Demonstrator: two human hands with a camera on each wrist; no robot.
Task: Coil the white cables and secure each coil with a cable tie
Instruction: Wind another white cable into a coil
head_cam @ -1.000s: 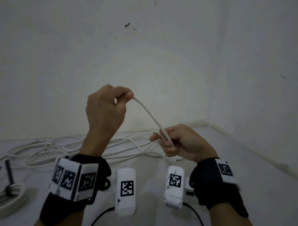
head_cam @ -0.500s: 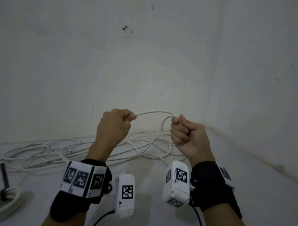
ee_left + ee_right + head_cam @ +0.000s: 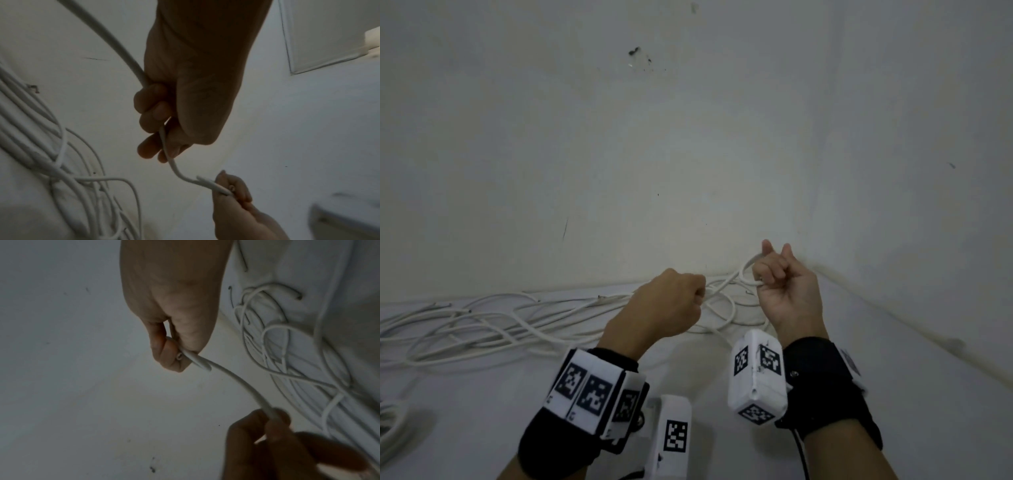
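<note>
Coiling has just begun: right hand (image 3: pixel 786 291) pinches the first small loop of the white cable (image 3: pixel 236 378), left hand (image 3: pixel 671 305) grips it closely beside. Next I would feed more slack from the loose cables (image 3: pixel 500 329) on the table.

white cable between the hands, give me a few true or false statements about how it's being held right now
1. Both hands hold the same white cable. True.
2. The left hand lies open and flat on the table. False: it is a fist gripping the cable, above the table.
3. The right hand holds a small loop of cable with a cut end beside it. True.
4. All the cables are already coiled and tied. False: a loose cable pile lies spread along the wall.
</note>
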